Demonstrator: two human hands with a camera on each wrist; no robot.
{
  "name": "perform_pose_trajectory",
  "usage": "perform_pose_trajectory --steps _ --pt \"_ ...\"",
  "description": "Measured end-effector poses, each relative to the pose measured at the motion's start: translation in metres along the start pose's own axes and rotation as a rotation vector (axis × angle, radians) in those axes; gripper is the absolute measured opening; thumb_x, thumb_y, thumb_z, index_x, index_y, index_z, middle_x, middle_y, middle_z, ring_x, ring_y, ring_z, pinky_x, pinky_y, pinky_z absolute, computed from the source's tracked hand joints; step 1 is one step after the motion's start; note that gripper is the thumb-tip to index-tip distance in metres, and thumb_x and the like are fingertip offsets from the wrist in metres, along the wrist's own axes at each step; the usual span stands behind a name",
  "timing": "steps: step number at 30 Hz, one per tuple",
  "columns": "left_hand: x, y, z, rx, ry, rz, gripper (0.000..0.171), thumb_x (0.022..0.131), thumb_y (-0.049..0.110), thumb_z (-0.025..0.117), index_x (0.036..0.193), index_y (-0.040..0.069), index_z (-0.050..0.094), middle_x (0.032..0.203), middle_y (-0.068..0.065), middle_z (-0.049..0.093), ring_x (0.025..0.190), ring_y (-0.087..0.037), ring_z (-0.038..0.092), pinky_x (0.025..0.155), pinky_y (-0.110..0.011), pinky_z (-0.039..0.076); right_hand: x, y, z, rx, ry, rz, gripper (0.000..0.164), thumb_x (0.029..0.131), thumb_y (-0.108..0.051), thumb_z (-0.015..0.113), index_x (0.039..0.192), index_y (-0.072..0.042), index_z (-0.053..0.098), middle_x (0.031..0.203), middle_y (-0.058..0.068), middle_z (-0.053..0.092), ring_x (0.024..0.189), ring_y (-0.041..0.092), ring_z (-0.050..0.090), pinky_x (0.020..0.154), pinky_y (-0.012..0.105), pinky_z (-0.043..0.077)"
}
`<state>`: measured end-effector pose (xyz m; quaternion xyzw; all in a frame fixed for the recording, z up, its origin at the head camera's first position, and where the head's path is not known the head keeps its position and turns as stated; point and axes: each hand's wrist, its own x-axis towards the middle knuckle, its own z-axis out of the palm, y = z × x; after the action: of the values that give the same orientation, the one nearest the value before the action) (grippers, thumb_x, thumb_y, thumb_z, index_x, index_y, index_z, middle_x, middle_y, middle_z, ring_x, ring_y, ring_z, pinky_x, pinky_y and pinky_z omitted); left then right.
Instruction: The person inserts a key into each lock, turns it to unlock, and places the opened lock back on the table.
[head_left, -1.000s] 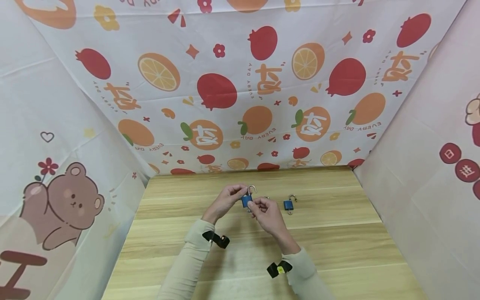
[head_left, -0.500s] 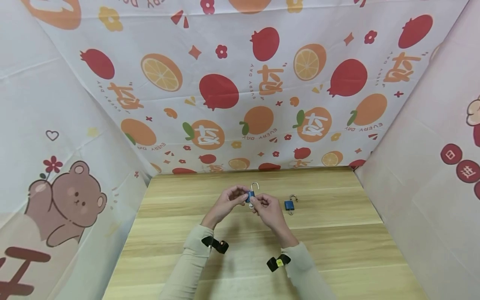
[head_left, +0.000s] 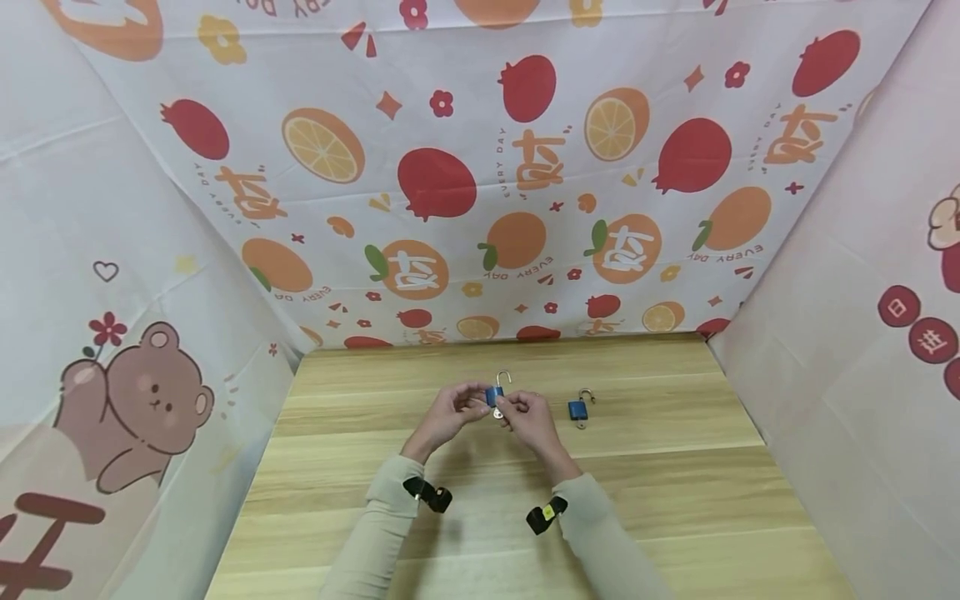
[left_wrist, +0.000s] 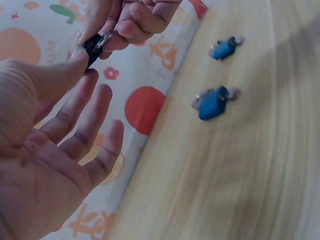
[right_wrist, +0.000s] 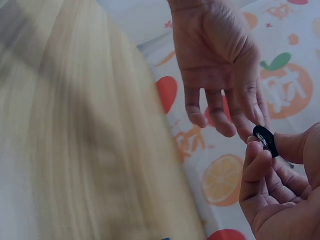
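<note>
My right hand (head_left: 534,423) pinches a blue padlock (head_left: 493,395) between thumb and fingers, above the table. Its silver shackle stands up, unhooked, and a small round-headed silver piece, probably a key, sticks out below. My left hand (head_left: 444,421) is at the padlock's left side, its fingers fairly straight and the fingertips at the body; whether the thumb touches is hard to tell. In the right wrist view, the held padlock (right_wrist: 265,140) looks dark and edge-on. Another blue padlock (head_left: 577,410) lies right of the hands with its shackle unhooked.
Two blue padlocks lie on the table in the left wrist view, a nearer padlock (left_wrist: 213,104) and a farther padlock (left_wrist: 226,48). The wooden table (head_left: 660,517) ends at a fruit-print cloth (head_left: 450,275) behind; pale cloth walls stand at both sides.
The padlock tipped upright and shifted slightly right, then back left and a little lower. The left thumb has slid down from the padlock's body; the right hand keeps its pinch.
</note>
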<state>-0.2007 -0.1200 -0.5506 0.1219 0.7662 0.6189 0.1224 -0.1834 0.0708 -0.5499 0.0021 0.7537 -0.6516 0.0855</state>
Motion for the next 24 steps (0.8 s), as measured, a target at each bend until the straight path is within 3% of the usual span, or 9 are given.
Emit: perform_pose_trajectory --steps 3,6,10,13,16,20,24 --pt "0.001 -0.009 0.001 0.052 0.039 -0.001 0.037 0.093 0.007 0.072 0.129 0.004 0.064 0.116 -0.019 0.069 0.095 -0.016 0.067 0.081 -0.025 0.055 0.005 0.008 0.005 -0.029 -0.006 -0.002 0.027 0.1 -0.025 0.065 0.102 0.001 0.071 0.094 0.027 0.074 0.075 0.029 0.072 0.07 0.04 0.06" --pt "0.002 -0.015 0.004 0.102 0.087 0.002 0.035 0.091 0.003 0.073 0.126 0.003 0.066 0.112 -0.019 0.071 0.093 -0.022 0.068 0.08 -0.027 0.055 0.01 0.016 0.01 -0.037 -0.009 -0.009 0.025 0.101 -0.021 0.065 0.101 0.003 0.071 0.096 0.031 0.073 0.071 0.027 0.071 0.073 0.048 0.06" --pt "0.004 -0.021 0.007 0.189 0.128 0.002 0.034 0.089 0.001 0.075 0.122 0.002 0.068 0.106 -0.016 0.072 0.09 -0.022 0.068 0.078 -0.028 0.055 0.016 0.025 0.017 -0.055 0.007 0.001 0.023 0.1 -0.02 0.065 0.096 0.002 0.071 0.094 0.033 0.072 0.07 0.03 0.07 0.063 0.034 0.057" --pt "0.005 -0.027 0.006 0.236 0.134 -0.004 0.033 0.088 0.001 0.076 0.12 0.003 0.069 0.103 -0.013 0.073 0.087 -0.018 0.066 0.076 -0.027 0.054 0.02 0.033 0.023 -0.067 0.015 0.008 0.023 0.1 -0.018 0.065 0.093 0.003 0.07 0.091 0.034 0.072 0.08 0.047 0.07 0.055 0.021 0.048" --pt "0.006 -0.033 0.004 0.26 0.138 -0.005 0.031 0.087 -0.001 0.075 0.118 0.002 0.069 0.101 -0.014 0.073 0.086 -0.019 0.066 0.075 -0.027 0.054 0.023 0.039 0.029 -0.079 0.007 0.02 0.023 0.1 -0.018 0.064 0.094 0.004 0.07 0.091 0.033 0.072 0.085 0.051 0.069 0.054 0.018 0.046" --pt "0.008 -0.042 0.004 0.294 0.127 0.006 0.032 0.087 -0.002 0.074 0.119 0.0 0.069 0.1 -0.015 0.074 0.085 -0.019 0.068 0.074 -0.026 0.055 0.026 0.047 0.033 -0.105 0.008 0.039 0.025 0.101 -0.019 0.062 0.095 0.004 0.07 0.092 0.03 0.073 0.084 0.047 0.071 0.055 0.019 0.045" --pt "0.01 -0.052 0.004 0.327 0.109 0.028 0.033 0.088 -0.003 0.073 0.121 -0.004 0.069 0.099 -0.017 0.074 0.086 -0.02 0.069 0.074 -0.025 0.055 0.025 0.053 0.036 -0.176 0.003 0.053 0.025 0.102 -0.021 0.061 0.094 0.001 0.069 0.092 0.025 0.074 0.071 0.027 0.069 0.058 0.021 0.046"
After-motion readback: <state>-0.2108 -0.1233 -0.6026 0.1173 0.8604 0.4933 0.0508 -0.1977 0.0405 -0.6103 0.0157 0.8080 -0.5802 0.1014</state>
